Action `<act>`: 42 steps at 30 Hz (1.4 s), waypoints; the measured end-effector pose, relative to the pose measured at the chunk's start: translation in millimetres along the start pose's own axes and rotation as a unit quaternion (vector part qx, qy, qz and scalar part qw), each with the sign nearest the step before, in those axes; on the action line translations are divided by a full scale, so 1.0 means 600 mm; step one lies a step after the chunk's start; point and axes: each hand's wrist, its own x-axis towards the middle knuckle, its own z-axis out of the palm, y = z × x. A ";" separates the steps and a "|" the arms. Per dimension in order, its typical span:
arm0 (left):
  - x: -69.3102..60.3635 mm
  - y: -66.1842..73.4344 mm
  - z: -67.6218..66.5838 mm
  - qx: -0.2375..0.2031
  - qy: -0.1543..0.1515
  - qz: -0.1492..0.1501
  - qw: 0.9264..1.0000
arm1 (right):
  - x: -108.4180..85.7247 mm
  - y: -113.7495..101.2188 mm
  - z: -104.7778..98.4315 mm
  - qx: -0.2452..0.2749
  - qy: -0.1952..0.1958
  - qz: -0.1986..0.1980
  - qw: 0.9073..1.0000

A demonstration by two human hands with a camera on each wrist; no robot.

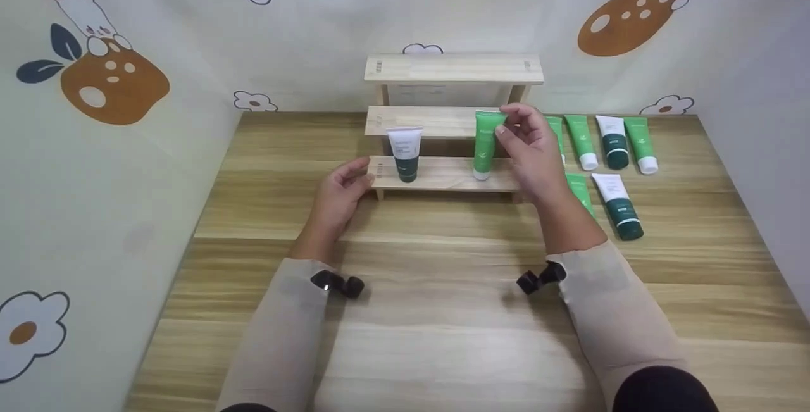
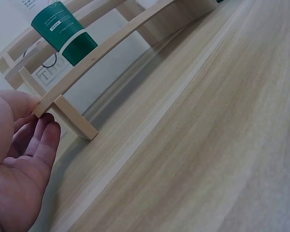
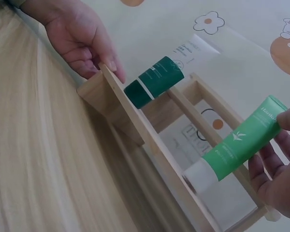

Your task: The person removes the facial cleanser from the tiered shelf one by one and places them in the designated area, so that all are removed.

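Note:
A three-step wooden rack (image 1: 443,173) stands against the back wall. At the left end of its lowest step, my left hand (image 1: 338,195) grips the board between thumb and fingers. My right hand (image 1: 538,157) pinches the upper part of a green tube (image 1: 486,140) with a white cap. This tube is upright, cap down at the lowest step's right half; in the right wrist view its cap (image 3: 201,177) appears at the board, though contact is hard to tell. A white and dark green tube (image 1: 406,154) stands cap down on the same step, near the left hand.
Right of the rack, several tubes lie on the wooden table (image 1: 430,311), among them a green tube (image 1: 581,141) and a white and dark green tube (image 1: 619,206). The right hand partly hides some. Printed cloth walls (image 1: 316,38) stand behind and beside the table.

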 end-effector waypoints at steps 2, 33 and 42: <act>0.000 0.000 -0.001 0.000 -0.001 0.001 1.000 | 0.002 -0.001 -0.005 -0.001 0.005 0.008 1.000; -0.001 0.000 0.000 0.017 0.004 -0.004 1.000 | -0.042 -0.012 -0.260 0.177 0.093 -0.029 0.979; 0.000 0.001 0.000 0.031 0.007 -0.004 0.999 | -0.052 -0.008 -0.337 0.237 0.133 0.006 0.962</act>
